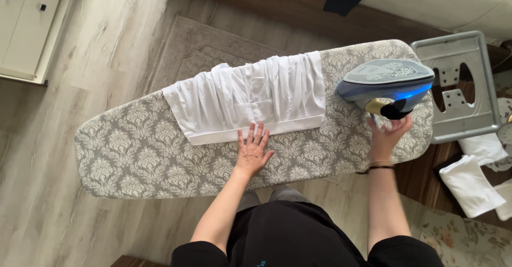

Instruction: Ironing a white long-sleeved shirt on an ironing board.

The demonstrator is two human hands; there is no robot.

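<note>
Garment: a white shirt-like garment [250,104] lies across the middle of the ironing board [138,155], bunched into long folds over its far part; only the band along its near edge lies flat and straight.
Left hand: the left hand [253,150] rests palm down on the board cover, fingers spread flat, the fingertips touching the garment's near edge. It grips nothing; it presses.
Iron: a grey-and-blue steam iron [385,83] stands on its heel at the board's right end, soleplate turned up and away from the cloth, a blue light glowing along its side. It is well apart from the garment.
Right hand: the right hand [388,133] reaches up to the iron's dark handle, fingers at its lower end. Whether they have closed round it I cannot tell, as the hand is somewhat blurred.
Progress: judging from the heavy folds, most of the cloth is unpressed; the flat near band may be done or merely smoothed out. The iron is off the fabric, so pressing is not going on at this moment.
Board end: a metal iron rest [458,85] sticks out past the right end, bare.
Nearby: folded white cloths [469,184] lie on a dark surface to the right; a pale rug [202,45] and wood-look floor [64,101] lie beyond the board.
</note>
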